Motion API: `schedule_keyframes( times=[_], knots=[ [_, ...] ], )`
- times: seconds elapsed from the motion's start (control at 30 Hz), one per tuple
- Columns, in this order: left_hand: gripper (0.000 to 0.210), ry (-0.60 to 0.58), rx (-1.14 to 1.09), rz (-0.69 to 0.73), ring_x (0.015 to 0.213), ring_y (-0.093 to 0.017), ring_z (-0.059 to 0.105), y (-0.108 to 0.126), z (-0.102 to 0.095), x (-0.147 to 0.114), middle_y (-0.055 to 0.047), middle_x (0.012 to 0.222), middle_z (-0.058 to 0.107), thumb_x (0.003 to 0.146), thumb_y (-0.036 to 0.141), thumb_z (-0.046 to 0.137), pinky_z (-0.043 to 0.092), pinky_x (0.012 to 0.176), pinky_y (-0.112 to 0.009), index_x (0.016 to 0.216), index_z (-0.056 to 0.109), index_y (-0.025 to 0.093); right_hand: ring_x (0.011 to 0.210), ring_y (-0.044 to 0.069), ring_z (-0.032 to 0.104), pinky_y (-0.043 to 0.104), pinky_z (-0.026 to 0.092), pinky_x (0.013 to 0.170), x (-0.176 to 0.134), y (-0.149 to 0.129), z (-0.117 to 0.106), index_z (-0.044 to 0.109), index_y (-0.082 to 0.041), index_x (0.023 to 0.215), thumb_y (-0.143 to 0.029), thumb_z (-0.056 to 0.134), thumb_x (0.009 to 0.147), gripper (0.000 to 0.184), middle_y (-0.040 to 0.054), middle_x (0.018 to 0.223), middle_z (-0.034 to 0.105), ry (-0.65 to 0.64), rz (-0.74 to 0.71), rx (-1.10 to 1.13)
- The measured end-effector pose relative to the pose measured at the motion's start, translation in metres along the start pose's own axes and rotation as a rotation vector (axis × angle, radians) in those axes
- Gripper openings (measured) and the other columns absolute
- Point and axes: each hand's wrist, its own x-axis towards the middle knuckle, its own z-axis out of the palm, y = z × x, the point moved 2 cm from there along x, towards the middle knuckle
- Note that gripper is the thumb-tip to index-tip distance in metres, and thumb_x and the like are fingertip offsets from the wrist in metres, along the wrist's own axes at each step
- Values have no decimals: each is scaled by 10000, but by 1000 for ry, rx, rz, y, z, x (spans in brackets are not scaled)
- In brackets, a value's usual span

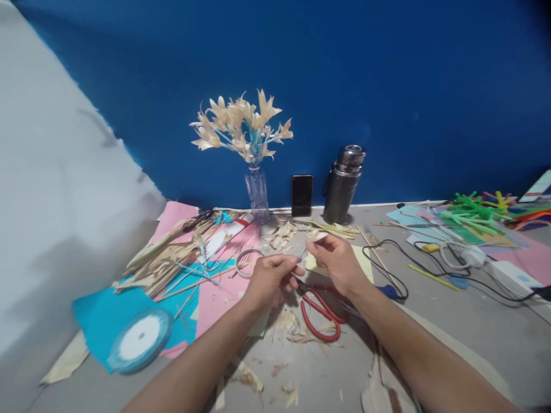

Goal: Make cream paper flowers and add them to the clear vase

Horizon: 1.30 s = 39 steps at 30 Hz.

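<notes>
My left hand (pixel 273 278) is closed, its thumb and forefinger pinching the lower end of a short light-blue stem (pixel 303 250). At the stem's upper end my right hand (pixel 338 265) is closed too, pinching a pale dried-husk flower (pixel 317 236), partly hidden by the fingers. Just below the hands lie red-handled scissors (pixel 322 334), their blades partly covered by my left hand. A clear bottle (pixel 257 192) stands beyond, holding a bunch of similar husk flowers (pixel 241 117) on blue stems. Dried husk scraps (pixel 282 327) are scattered beneath my hands.
At left are dried husks (pixel 146 264), a roll of blue ribbon (pixel 142 338), a tape roll (pixel 241 269) and coloured paper (pixel 90 304). A phone (pixel 302 195) and a dark flask (pixel 343 186) stand by the blue wall. Black cable (pixel 467 279) and green pipe cleaners (pixel 469 218) lie right.
</notes>
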Motion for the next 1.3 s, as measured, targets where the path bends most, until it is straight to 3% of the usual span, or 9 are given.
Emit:
schedule_keyframes(
  times=[0.23,0.4,0.53,0.63,0.7,0.8,1.0,1.17,1.3],
  knots=[
    [359,30,430,176,402,-93,383,2,-3,-3,66,431,382,794,393,621,270,433,-226,554,433,204,468,59,323,217,229,415,14,-11,-20,607,-181,686,-382,877,617,344,-69,540,439,121,-64,169],
    [261,55,737,372,584,-138,457,26,-14,1,27,578,473,824,297,538,331,568,-254,595,461,199,481,56,342,206,245,413,15,-9,-22,602,-177,666,-361,881,625,336,-62,546,438,103,-30,189],
    [247,370,1093,298,661,-188,527,62,-71,-5,-26,665,573,877,260,413,339,609,-285,650,496,207,475,48,337,192,239,408,15,-8,-22,597,-174,651,-342,891,617,339,-67,534,423,103,5,212],
    [237,643,1364,85,784,-246,589,75,-126,-24,-93,770,646,864,230,400,355,667,-311,690,557,201,469,49,333,191,227,400,16,-8,-23,606,-178,653,-332,898,608,333,-68,529,414,84,13,220],
    [286,694,1386,9,805,-281,604,72,-149,-38,-134,762,654,877,276,407,357,676,-327,659,572,191,468,49,336,192,231,401,16,-6,-23,619,-177,661,-333,896,616,320,-66,531,421,71,20,204],
    [295,707,1364,-51,760,-274,614,55,-160,-48,-103,667,635,862,361,478,355,662,-317,646,594,197,473,49,352,193,254,412,16,-3,-23,628,-172,662,-339,886,638,308,-59,537,440,61,29,169],
    [314,799,718,-57,496,-175,495,22,-161,-41,23,376,381,625,254,705,278,524,-272,449,450,212,474,46,356,186,268,423,17,3,-24,632,-167,675,-351,874,660,304,-61,537,445,43,28,133],
    [311,735,376,39,354,-82,310,14,-159,-43,66,407,365,677,346,651,251,415,-243,518,417,216,481,45,353,185,269,434,18,5,-25,643,-166,704,-358,870,661,300,-63,554,445,34,22,130],
    [393,649,133,155,408,-57,338,23,-136,-49,92,517,383,665,454,704,306,412,-200,641,396,211,482,45,339,179,242,428,16,4,-21,635,-164,695,-360,869,661,307,-66,554,430,-23,61,160]
  ],
)
